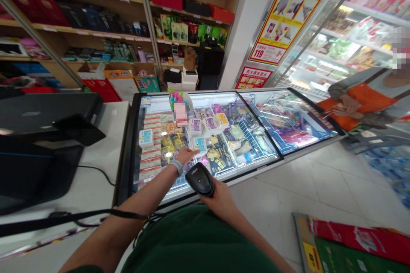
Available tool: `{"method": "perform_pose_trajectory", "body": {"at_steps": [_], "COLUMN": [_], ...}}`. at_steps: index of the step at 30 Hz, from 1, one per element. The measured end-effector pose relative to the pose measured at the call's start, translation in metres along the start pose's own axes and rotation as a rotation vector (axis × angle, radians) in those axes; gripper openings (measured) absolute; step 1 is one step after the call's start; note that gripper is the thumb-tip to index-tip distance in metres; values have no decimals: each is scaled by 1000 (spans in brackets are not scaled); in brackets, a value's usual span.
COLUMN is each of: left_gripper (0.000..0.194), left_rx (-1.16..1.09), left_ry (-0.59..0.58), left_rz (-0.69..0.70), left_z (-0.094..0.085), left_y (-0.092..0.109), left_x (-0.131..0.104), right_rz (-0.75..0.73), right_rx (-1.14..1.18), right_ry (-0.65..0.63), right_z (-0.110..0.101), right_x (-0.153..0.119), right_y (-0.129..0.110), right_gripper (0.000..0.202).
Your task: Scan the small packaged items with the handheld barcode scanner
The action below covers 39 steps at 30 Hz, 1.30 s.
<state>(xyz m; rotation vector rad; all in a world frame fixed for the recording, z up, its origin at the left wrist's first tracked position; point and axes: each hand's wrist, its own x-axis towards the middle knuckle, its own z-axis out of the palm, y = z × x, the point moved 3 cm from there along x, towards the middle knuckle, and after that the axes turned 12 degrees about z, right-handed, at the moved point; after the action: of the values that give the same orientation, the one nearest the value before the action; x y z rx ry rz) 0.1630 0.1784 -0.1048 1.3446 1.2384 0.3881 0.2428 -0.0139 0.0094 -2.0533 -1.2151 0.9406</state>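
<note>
In the head view my left hand (186,156), with a pale band on its wrist, reaches over the glass-topped freezer (235,175). Its fingers are closed on the near edge of a white-and-blue packet (199,144). My right hand (221,196) grips a black barcode scanner (200,179), whose head points toward the freezer; its handle is mostly hidden. Beyond the left hand lie similar packets with purple labels (195,126) and one with a yellow label (221,120). Another white-and-blue packet (146,137) rests apart near the freezer's left side.
A counter (112,136) with dark equipment (70,132) stands at left, and a black cable crosses toward me. At right, a person in an orange apron (365,96) stands by bottled water. Stocked shelves (105,36) line the back. A red-and-green box (355,243) sits lower right.
</note>
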Motion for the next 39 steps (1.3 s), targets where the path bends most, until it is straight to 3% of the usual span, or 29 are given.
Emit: {"method": "perform_pose_trajectory", "body": {"at_steps": [5, 10, 17, 21, 25, 31, 39], "left_gripper": [32, 29, 23, 41, 51, 50, 51], "left_rx": [-18, -92, -212, -272, -311, -332, -312], "left_ry": [-56, -12, 172, 304, 359, 358, 390], "left_rz": [-13, 29, 180, 238, 253, 259, 262], "left_z": [-9, -32, -93, -129, -153, -169, -178], "left_y": [-6, -13, -32, -42, -44, -35, -32], "left_x": [-7, -22, -57, -81, -103, -125, -134], "right_rz": [-3, -26, -62, -79, -104, -124, -148], "right_rx": [-19, -25, -71, -71, -74, -87, -99], "right_ry": [-2, -49, -96, -125, -153, -187, -207], "right_z": [1, 8, 19, 25, 30, 37, 47], "right_x": [3, 8, 17, 22, 26, 30, 32], "right_y": [2, -4, -14, -17, -23, -34, -35], "right_gripper": [17, 19, 20, 22, 25, 27, 25]}}
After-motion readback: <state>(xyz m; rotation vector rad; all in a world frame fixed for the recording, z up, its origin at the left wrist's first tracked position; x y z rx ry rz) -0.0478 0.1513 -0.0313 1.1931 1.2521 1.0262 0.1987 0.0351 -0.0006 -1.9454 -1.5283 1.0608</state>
